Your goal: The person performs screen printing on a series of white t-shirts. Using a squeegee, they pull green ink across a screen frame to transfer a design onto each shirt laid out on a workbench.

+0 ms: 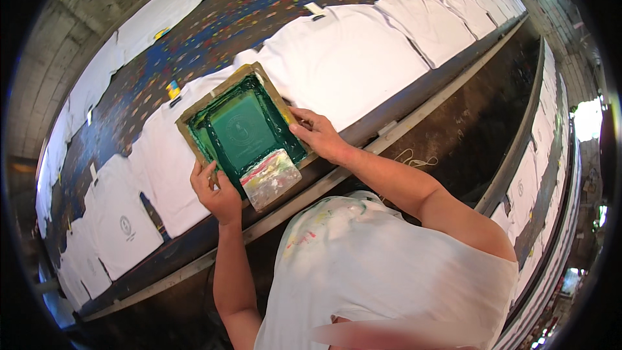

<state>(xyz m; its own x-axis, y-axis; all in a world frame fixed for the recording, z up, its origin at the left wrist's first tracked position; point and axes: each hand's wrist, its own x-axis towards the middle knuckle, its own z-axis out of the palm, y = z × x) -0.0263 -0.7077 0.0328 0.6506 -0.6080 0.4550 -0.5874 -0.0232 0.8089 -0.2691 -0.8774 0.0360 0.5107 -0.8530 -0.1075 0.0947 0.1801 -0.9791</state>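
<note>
A screen-printing frame [241, 120] with a tan border and a green mesh bearing a faint round emblem is held tilted over the front row of white T-shirts. My left hand [217, 191] grips its lower left side, and my right hand [311, 133] holds the right side, thumb on the border. A paint-smeared, pale squeegee or plate [271, 181] lies across the frame's near end; its exact contact is unclear. A plain white shirt [350, 58] lies right of the frame, another [165, 175] to its left, and one with a dark round print [120, 207] farther left.
The long paint-spotted printing table [214, 19] carries shirts along both edges, with small tabs beside them. A metal rail [442, 84] runs along its front. A second bench of shirts [528, 181] curves along the right, and a loose cord [411, 159] lies below the rail.
</note>
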